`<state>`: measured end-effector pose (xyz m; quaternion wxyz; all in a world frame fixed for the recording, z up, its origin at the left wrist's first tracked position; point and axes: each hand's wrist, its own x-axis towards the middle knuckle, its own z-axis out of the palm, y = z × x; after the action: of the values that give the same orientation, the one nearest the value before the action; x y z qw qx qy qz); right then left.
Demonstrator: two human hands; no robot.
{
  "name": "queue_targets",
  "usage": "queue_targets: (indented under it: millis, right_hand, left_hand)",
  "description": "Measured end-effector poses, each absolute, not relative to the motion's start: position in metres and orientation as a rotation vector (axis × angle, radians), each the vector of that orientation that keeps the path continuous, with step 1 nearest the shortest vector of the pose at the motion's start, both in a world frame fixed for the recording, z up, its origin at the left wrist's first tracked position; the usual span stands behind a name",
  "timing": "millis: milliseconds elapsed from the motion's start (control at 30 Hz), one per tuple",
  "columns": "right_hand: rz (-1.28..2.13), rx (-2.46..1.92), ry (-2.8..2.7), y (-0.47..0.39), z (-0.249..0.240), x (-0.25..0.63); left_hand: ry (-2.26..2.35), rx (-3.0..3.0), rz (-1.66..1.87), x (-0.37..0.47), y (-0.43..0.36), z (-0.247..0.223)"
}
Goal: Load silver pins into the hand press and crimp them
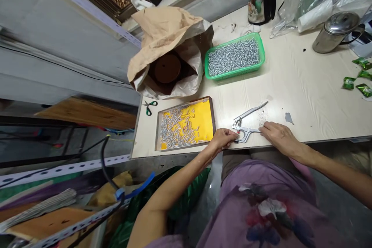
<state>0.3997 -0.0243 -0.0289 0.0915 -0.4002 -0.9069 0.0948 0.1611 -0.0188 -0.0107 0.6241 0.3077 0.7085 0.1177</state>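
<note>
A grey metal pliers-like hand tool point(247, 133) with a spring and two spread handles lies at the table's front edge. My left hand point(223, 138) is at its jaw end, thumb and fingertips pinched together; whatever sits between them is too small to make out. A bit of red shows near the jaws. My right hand point(277, 135) closes its fingers round the end of the lower handle. Left of the tool is a shallow tray point(213, 114) with a yellow lining and many small silvery metal pieces point(174, 128), heaped mostly on its left side.
A green basket point(262, 52) full of small metal pieces stands behind the tool. Beside it is an open brown paper sack point(171, 23). Green-handled scissors point(149, 107), a kettle point(258, 0), a metal jug point(334, 33) and green wrapped packets point(348, 83) lie around the table.
</note>
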Motion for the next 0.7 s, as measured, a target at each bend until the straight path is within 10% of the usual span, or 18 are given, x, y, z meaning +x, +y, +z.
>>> queue_targets:
  millis: [700]
  right_hand:
    - [0.255,-1.19,-2.862,0.03,-0.014,0.403]
  left_hand:
    - [1.618,0.737,0.191,0.158,-0.016,-0.019]
